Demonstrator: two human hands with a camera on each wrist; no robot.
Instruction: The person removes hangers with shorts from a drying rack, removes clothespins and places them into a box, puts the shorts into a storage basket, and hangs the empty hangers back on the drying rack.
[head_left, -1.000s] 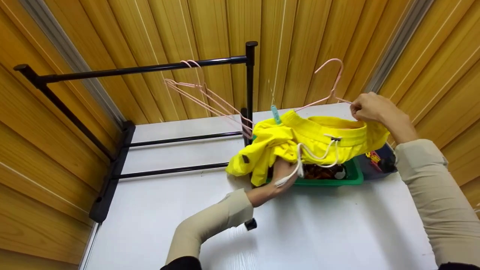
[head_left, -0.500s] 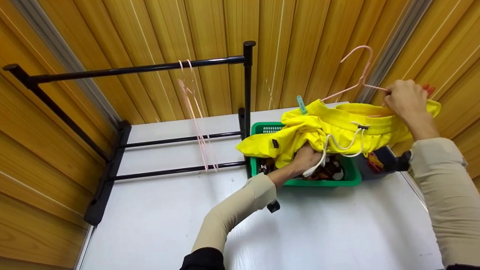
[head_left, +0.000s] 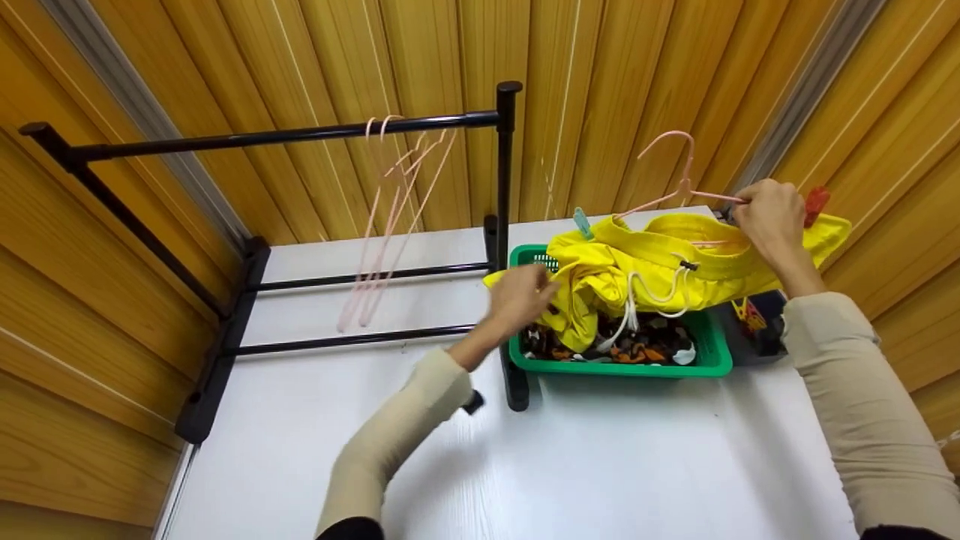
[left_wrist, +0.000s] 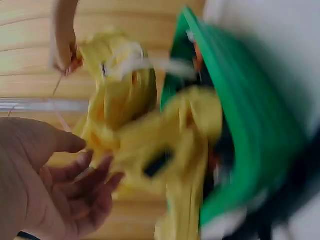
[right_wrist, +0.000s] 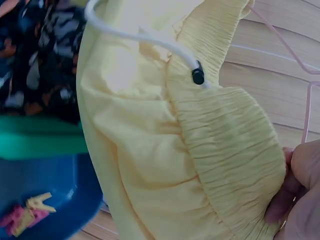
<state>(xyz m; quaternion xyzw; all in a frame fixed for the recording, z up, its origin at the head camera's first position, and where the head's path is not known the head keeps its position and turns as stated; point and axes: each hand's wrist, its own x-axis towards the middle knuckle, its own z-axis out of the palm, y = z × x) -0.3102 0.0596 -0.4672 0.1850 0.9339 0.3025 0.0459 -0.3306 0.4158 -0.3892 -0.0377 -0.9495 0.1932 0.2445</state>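
Yellow shorts [head_left: 720, 277] with a white drawstring [right_wrist: 145, 37] hang from a pink hanger [head_left: 684, 187]. A teal clothespin [head_left: 582, 223] is on their left side, a red one [head_left: 817, 205] on the right. My right hand [head_left: 772, 217] grips the hanger's arm and the waistband [right_wrist: 240, 150]. At the left, my left hand [head_left: 519, 298] is beside the drooping shorts leg [left_wrist: 175, 145]; its fingers are loosely bent, with nothing held in the left wrist view. Under the shorts stands a green basket [head_left: 622, 367] of dark patterned cloth [head_left: 645, 345].
A black rack [head_left: 292, 135] stands at the left, with several pink hangers [head_left: 390, 217] on its bar. Right of the basket is a dark blue tub [right_wrist: 55, 175] holding yellow and pink clothespins [right_wrist: 30, 215]. Wood-panelled walls [head_left: 420, 45] surround the white surface [head_left: 600, 450].
My left hand has come out from under the shorts and moved left, off the cloth it was handling. My right hand carried the shorts right, then slightly back left and down. Rack hangers swung.
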